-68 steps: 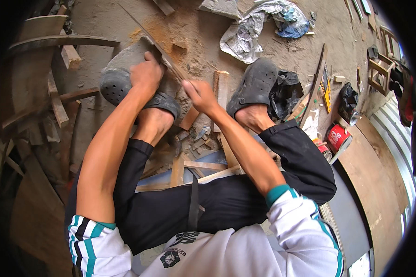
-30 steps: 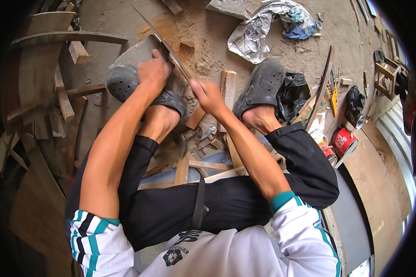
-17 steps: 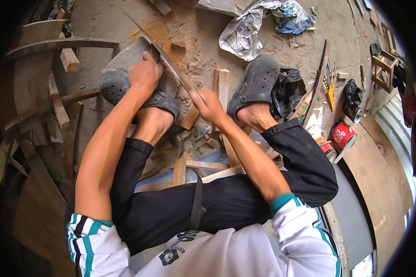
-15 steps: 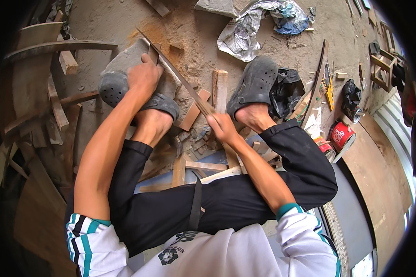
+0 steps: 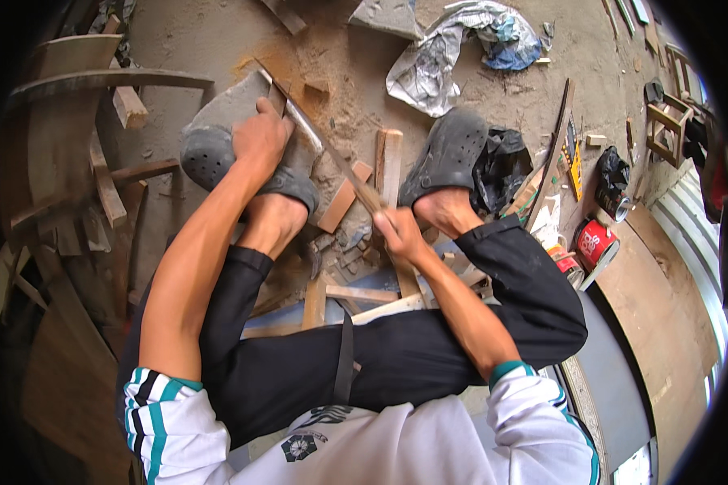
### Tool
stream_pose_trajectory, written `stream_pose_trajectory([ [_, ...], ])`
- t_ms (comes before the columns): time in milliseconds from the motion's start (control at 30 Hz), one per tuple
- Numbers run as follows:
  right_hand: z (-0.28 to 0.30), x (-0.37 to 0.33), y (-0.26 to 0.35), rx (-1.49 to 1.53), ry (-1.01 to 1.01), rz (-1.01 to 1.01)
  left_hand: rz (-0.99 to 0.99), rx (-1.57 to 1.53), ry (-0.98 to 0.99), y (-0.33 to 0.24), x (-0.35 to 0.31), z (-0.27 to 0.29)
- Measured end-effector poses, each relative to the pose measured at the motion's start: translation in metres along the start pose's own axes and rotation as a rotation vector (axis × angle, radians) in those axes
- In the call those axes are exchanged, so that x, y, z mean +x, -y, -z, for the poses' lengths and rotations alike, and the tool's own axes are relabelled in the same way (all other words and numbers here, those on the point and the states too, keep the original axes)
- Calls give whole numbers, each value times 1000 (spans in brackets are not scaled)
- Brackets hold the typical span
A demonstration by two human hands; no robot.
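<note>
My right hand [image 5: 400, 233] is wrapped round the near end of a long thin handsaw [image 5: 330, 150], seen nearly edge-on. The blade slants away to the upper left, its far end beside a small wood piece [image 5: 277, 95]. That piece lies on a grey concrete block [image 5: 233, 103], pressed down by my closed left hand [image 5: 262, 139]. My left foot, in a dark clog [image 5: 206, 155], rests on the block too. Exactly where the blade meets the wood cannot be made out. Orange-brown sawdust [image 5: 295, 61] is spread on the ground past the block.
Wood offcuts [image 5: 348, 196] lie between my feet. A crumpled silvery sheet [image 5: 429, 77] is ahead, and a black plastic bag [image 5: 500, 166] is by my right clog. Red cans [image 5: 597, 242] and a yellow-black square [image 5: 574, 166] lie at right. Boards [image 5: 109, 79] are piled at left.
The handsaw and my right hand have drawn back slightly toward me, down and to the right. My left hand stays on the wood piece. The whole view has shifted a little.
</note>
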State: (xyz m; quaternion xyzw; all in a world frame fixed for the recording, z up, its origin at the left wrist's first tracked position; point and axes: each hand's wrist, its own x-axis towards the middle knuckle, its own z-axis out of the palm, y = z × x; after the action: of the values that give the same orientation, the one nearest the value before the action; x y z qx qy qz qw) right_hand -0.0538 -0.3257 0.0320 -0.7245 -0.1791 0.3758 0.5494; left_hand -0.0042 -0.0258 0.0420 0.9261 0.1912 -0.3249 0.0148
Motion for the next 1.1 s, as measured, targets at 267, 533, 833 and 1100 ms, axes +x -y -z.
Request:
stream_pose_trajectory([
  [267,-16,52,5,-18,32,-33,-6,-19,32,4,0,-5],
  [533,-28,107,35,-9,-22,-47,42,-50,-9,1,4,-13],
  [833,-2,-18,6,5,42,-64,15,-21,-33,1,-2,-14],
  [1100,-25,41,-7,4,-24,-4,1,-87,-62,3,1,-16],
])
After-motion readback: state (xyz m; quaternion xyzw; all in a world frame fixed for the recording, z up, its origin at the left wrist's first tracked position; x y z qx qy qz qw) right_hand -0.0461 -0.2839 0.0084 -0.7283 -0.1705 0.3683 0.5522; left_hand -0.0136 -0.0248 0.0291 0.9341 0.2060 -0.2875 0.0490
